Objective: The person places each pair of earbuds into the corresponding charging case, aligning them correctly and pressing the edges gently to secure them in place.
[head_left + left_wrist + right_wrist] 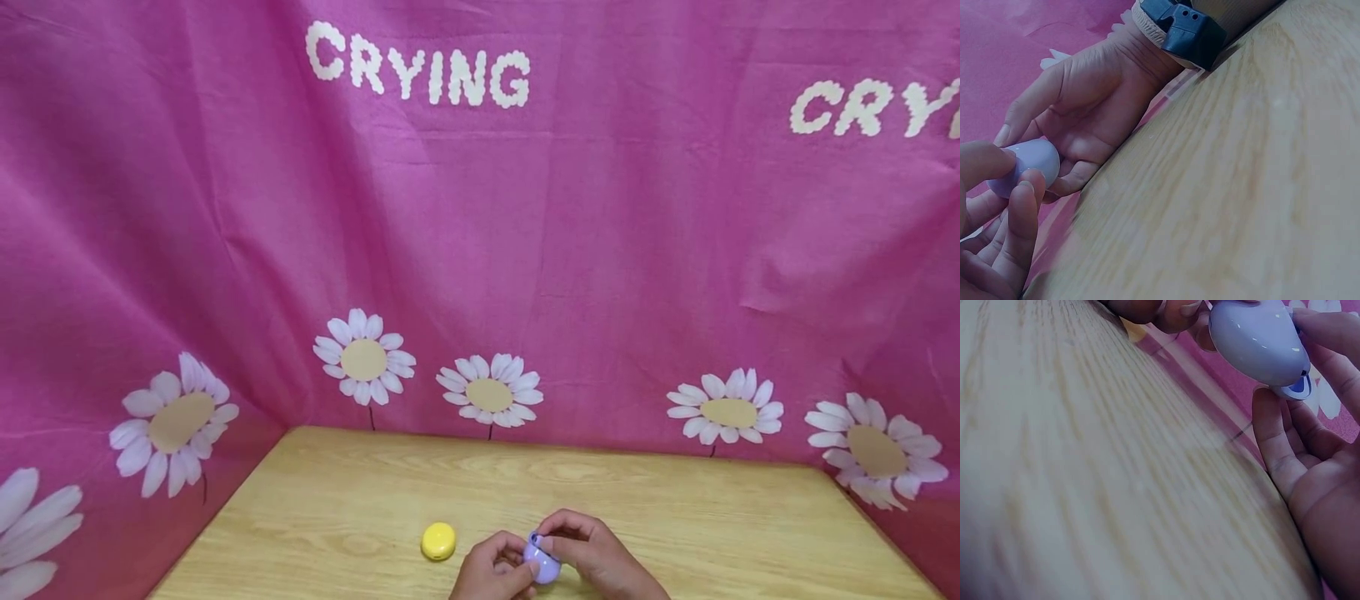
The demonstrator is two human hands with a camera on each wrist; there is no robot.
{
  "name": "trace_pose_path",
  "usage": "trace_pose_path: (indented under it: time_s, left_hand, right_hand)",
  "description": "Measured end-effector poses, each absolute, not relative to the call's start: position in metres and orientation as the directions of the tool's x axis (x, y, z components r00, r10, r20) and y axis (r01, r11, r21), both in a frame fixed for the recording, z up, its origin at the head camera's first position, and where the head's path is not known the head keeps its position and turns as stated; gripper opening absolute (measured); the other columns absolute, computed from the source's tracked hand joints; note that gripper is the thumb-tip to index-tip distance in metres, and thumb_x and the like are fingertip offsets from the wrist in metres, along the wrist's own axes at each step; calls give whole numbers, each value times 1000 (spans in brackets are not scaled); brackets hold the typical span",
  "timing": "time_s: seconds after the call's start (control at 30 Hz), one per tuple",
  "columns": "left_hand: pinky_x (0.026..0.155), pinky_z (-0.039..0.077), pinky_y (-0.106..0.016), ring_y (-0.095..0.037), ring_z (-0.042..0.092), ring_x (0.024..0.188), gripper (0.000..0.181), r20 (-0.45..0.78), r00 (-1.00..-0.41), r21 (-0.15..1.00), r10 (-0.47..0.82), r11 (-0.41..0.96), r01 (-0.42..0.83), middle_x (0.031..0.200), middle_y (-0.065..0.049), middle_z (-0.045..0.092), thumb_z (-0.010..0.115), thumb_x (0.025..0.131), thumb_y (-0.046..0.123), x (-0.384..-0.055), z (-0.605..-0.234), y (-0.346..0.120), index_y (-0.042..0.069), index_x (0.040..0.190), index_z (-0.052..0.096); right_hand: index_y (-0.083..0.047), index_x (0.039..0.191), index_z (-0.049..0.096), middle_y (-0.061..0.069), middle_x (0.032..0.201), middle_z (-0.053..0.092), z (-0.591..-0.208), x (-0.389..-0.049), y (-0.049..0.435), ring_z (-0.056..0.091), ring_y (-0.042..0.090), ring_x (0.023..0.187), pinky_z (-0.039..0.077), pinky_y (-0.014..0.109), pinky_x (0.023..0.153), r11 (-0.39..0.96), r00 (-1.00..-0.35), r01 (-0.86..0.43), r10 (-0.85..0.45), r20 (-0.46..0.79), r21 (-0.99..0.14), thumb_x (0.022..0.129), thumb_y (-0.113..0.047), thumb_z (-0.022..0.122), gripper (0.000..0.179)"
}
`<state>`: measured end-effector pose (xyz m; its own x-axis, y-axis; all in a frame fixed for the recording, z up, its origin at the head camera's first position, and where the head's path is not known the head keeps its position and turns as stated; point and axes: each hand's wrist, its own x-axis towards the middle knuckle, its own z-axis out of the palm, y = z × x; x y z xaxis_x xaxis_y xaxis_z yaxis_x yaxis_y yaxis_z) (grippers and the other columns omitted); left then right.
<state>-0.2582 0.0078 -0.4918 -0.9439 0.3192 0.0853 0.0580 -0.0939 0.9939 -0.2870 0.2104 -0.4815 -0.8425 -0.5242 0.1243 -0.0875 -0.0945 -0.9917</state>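
Note:
A small, glossy lilac rounded case is held between both hands near the table's front edge. My left hand grips its left side, with the thumb across the front. At the upper end, my right hand pinches it between thumb and fingers. In the right wrist view, a small loop sticks out from the end of the case, right at the right fingertips. The left wrist view shows fingers of both hands around the case. Part of its surface is hidden behind them.
A round, glossy yellow case with a small dark slot lies on the wooden table, left of the hands. A pink cloth printed with daisies and lettering hangs behind the table and along its sides. My left wrist wears a dark strapped device.

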Motion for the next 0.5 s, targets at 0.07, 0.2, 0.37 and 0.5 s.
trace_pose_path:
  time_s: [0.07,0.2,0.37,0.5]
  left_hand:
    - [59,54,-19,-12,63,63,19,90,-944,993,318,-103,60,81,-4,60,72,83,8,-258,-492,8,-1,96,62]
    - [58,54,-19,-12,63,63,19,97,-945,992,313,-107,67,80,-4,60,72,82,7,-258,-492,10,-1,96,62]
    - [58,54,-19,-12,64,63,21,101,-942,992,319,-99,73,79,-3,60,74,82,11,-259,-492,9,0,96,63]
    - [59,54,-19,-11,64,64,23,106,-940,992,325,-94,80,80,-3,61,75,82,12,-260,-492,7,0,97,63]
  right_hand:
    - [6,111,60,3,103,65,-481,-287,211,59,11,93,51,24,82,-92,-844,-91,-521,126,-992,95,-12,60,24]
    - [9,112,58,2,103,65,-480,-287,213,58,10,93,50,23,83,-105,-835,-92,-533,134,-990,96,-11,58,25]
    - [6,110,60,0,102,66,-482,-288,213,59,9,93,50,23,83,-128,-827,-90,-543,146,-988,96,-9,57,20]
    - [7,109,60,0,101,67,-483,-290,211,59,9,93,50,23,83,-141,-818,-107,-550,168,-984,96,-7,57,19]
